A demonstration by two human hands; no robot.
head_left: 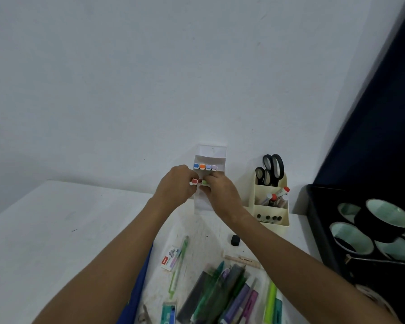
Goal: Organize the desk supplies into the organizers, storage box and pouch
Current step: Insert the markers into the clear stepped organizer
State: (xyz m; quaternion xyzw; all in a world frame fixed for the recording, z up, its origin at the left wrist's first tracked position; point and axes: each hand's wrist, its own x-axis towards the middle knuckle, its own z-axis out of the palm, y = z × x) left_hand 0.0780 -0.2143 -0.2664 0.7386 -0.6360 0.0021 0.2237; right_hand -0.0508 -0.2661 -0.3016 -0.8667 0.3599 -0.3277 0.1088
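fingers (198, 183) pinching markers (199, 182), scissors (270, 169) beside (upright)

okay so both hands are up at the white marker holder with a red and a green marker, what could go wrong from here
1. The white organizer looks light and stands close to the wall; pushing the red marker or green marker in could tip or slide it.
2. The left hand and right hand crowd one slot, so the markers may jam against each other or a grip may slip.
3. The right forearm passes close by the cream organizer holding scissors; pulling back carelessly might knock it.
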